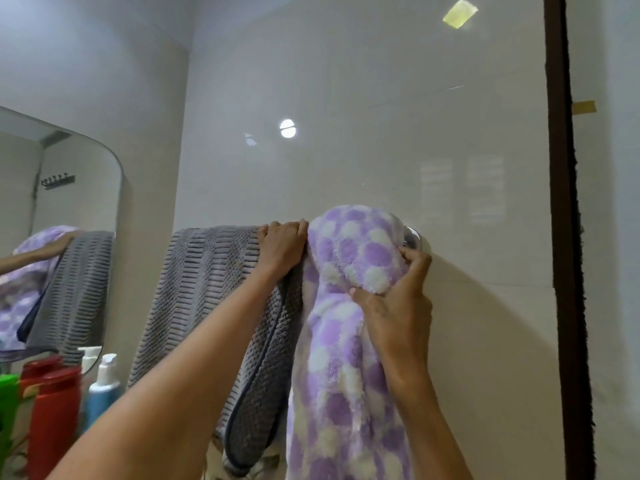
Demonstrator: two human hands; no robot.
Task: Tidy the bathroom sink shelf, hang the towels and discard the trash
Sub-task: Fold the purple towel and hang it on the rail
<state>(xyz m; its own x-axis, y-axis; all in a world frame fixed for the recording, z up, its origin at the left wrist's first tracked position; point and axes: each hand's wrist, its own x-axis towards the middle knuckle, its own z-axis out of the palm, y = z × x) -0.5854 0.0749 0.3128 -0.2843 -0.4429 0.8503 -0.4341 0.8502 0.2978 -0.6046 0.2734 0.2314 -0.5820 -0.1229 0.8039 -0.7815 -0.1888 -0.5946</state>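
A fluffy purple and white checked towel (346,341) hangs over the right end of a wall rail, bunched at the top. My right hand (394,299) pinches its bunched upper fold just below the chrome rail mount (412,239). A grey ribbed towel (214,289) hangs over the rail to the left. My left hand (282,245) grips the top edge where the two towels meet. The rail itself is hidden under the towels.
At the lower left stand a red bottle (52,417), a blue pump bottle (102,393), a white pump top (90,355) and a green object (7,400). A rounded mirror (69,209) hangs on the left wall. A dark door frame (564,237) runs down the right.
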